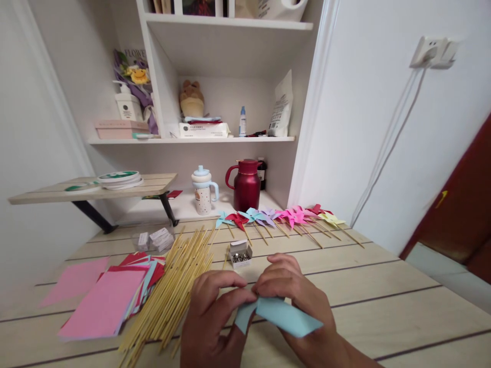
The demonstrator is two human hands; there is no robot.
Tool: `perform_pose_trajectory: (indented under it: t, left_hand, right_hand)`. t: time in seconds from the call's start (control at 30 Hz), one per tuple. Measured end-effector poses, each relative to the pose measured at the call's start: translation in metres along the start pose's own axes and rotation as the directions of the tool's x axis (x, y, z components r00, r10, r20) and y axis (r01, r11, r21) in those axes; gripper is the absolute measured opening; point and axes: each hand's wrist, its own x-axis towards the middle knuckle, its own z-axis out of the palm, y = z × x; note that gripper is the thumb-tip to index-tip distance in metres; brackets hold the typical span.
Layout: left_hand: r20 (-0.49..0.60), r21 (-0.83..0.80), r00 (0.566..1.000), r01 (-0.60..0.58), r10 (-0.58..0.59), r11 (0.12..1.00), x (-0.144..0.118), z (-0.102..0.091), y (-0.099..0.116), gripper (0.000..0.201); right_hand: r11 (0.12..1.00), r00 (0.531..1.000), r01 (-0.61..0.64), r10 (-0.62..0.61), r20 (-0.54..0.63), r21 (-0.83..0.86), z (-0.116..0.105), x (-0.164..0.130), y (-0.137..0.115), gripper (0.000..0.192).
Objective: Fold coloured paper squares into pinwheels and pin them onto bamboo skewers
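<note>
A light blue piece of paper (287, 316), bent into flaps, is held above the front of the table. My left hand (215, 312) pinches its left part between thumb and fingers. My right hand (299, 296) grips it from the right, with fingers curled over the top edge. Both hands' fingertips meet near the paper's middle, and the thumbs are partly hidden. Just beyond them stands an open small box of metal pins (241, 257). Left of my left hand lies a spread of thin wooden sticks (172, 286).
Stacked coloured paper sheets (105, 301) lie at the left. Several paper pinwheels (264, 217) on sticks line the table's back edge. Behind are a red thermos jug (246, 186) and a speckled cup (203, 194). A small raised shelf (157, 184) stands at back left.
</note>
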Motion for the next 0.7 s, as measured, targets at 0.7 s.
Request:
perform_pose_trajectory:
  t: [0.7]
  left_hand:
    - [-0.013, 0.071, 0.999, 0.042, -0.041, 0.997, -0.0083, 0.0016, -0.0031, 0.023]
  right_hand:
    - [0.998, 0.998, -0.007, 0.011, 0.063, -0.058, -0.0038, 0.0002, 0.0003, 0.016]
